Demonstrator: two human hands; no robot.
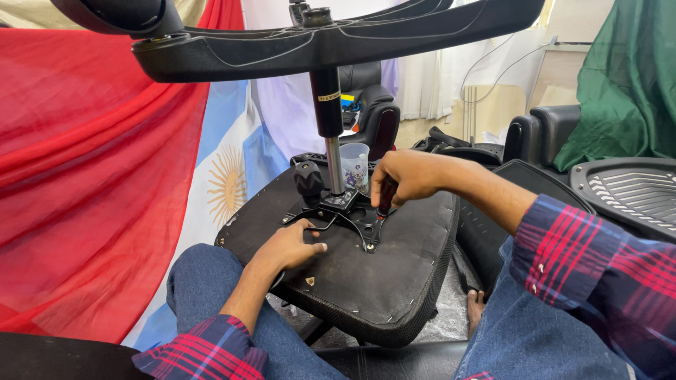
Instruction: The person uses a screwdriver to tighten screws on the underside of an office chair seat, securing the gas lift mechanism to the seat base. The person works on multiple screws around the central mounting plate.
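Right hand (407, 177) clamped on dark-handled screwdriver (384, 200), tip just below at black metal bracket (352, 224). Left hand (287, 246) pressed flat, fingers together, on upturned black fabric seat (366, 271). Best kept upright, pressed firmly.

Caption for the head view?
Left hand steadies upturned chair seat; right hand drives screwdriver into its bracket.

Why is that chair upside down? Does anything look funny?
Yes. The office chair seat lies upside down across the person's lap, its wheel base up in the air. The left hand steadies it; the right hand grips a screwdriver.
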